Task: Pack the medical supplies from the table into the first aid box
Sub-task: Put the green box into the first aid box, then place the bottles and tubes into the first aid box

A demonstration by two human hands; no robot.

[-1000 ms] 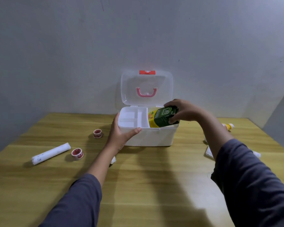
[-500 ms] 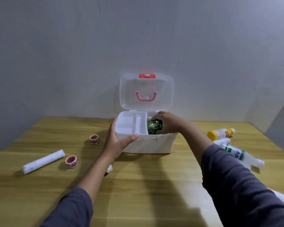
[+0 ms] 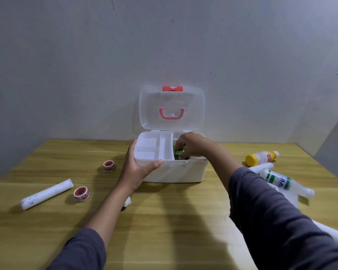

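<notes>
Sinking deeper since half a second ago: green cardboard medicine carton (image 3: 177, 153), now almost wholly below the rim at the centre of the frame, only a strip of its printed face showing. Pressing down on it from above, right hand (image 3: 190, 146), fingertips bunched together around the carton's top edge, apparently seating it in the right-hand compartment of the white plastic first aid box (image 3: 176, 171). Bracing the box at its lower-left corner, left hand (image 3: 137, 169), thumb lying along the front rim and the other fingers wrapped behind the side wall, probably keeping the light box from sliding under the push. Standing upright behind, clear hinged lid with a pink handle and red clasp (image 3: 172, 108), leaving the opening free. Staying empty, the small divided trays in the box's left half.

Waiting on the yellow-brown wooden table (image 3: 164, 221): at lower left, a long white rolled bandage (image 3: 47, 193) and, just beside it, a red-and-white tape roll (image 3: 81, 193); a second red-and-white tape roll (image 3: 109, 165) further up, near the box. At right, lying on their sides, a yellow-capped white bottle (image 3: 261, 157) and a clear bottle with a green-and-blue label (image 3: 281, 181), close together. Packing looking barely begun, judging by how much is lying outside.
</notes>
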